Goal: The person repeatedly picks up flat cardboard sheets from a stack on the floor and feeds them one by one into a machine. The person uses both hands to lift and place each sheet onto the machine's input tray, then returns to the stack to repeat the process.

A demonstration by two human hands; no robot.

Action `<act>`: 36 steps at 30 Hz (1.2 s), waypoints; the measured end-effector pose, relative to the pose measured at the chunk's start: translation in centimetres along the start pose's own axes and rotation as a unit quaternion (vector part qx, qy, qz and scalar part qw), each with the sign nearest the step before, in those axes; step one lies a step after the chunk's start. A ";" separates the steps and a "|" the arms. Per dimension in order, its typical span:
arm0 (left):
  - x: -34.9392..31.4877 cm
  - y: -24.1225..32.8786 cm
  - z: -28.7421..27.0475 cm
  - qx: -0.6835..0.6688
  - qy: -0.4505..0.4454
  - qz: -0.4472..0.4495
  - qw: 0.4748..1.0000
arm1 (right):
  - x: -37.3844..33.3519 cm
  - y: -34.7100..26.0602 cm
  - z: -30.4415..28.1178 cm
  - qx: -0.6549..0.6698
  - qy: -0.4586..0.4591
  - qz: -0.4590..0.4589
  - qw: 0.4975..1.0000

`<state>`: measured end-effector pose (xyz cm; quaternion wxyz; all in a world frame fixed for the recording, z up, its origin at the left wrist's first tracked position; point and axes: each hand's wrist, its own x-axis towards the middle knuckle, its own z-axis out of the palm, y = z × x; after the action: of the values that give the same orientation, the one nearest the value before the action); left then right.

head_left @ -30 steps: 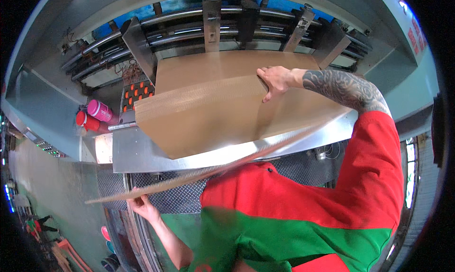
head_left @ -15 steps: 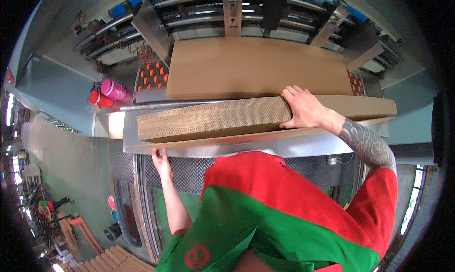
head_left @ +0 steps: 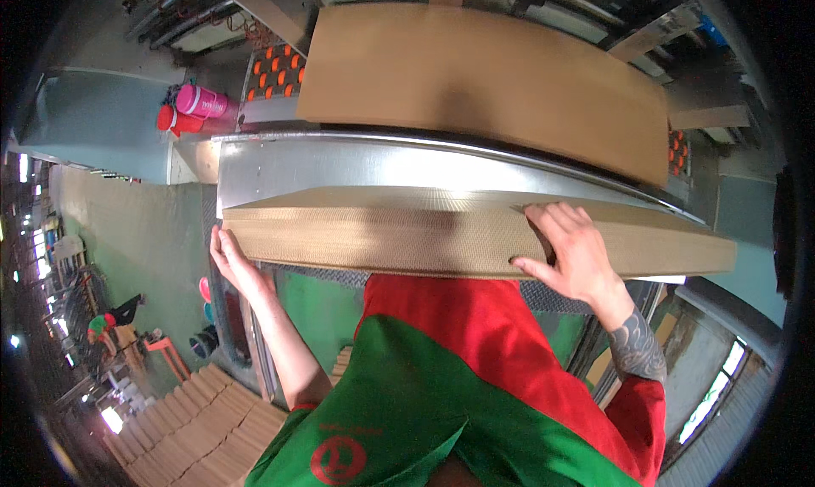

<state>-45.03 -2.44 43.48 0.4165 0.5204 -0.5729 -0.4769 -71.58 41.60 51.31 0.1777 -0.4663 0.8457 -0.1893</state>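
Observation:
A long stack of brown corrugated cardboard sheets (head_left: 382, 239) lies across the front of a metal table (head_left: 340, 160), its fluted edges facing me. My right hand (head_left: 570, 247) grips it right of the middle, fingers over the upper rim and thumb against the near face. At the stack's left end is my left hand (head_left: 238, 262), its fingers stretched out along the corner; part of its grasp is hidden. A second pile of cardboard (head_left: 484, 71) sits flat on the machine beyond the table.
Orange rollers (head_left: 276, 73) flank the far pile. Pink and red bottles (head_left: 202, 101) stand at the left by a grey-blue machine panel (head_left: 93, 122). More stacked cardboard (head_left: 199, 427) lies at the lower left. Another person (head_left: 106, 324) is farther off at the left.
The near stack has come toward me, exposing the metal surface behind it. My left hand has shifted outward to its left end. My right hand has moved nearer with the stack.

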 end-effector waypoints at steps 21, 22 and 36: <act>2.4 0.6 -5.8 -0.033 -0.110 -0.219 0.969 | 0.3 -0.6 0.3 0.006 -0.081 -0.004 0.997; 2.8 0.7 -5.4 0.000 -0.098 -0.211 0.972 | 0.7 -1.2 0.2 0.015 -0.073 0.006 0.997; 3.4 0.3 -5.6 -0.022 -0.314 -0.119 0.942 | 5.1 -1.6 1.7 0.184 -0.148 0.185 0.954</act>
<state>-40.06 -6.41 44.86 0.1668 0.3996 -0.5979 -0.6746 -72.14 36.18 50.03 0.4158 -0.2840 0.8316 -0.2342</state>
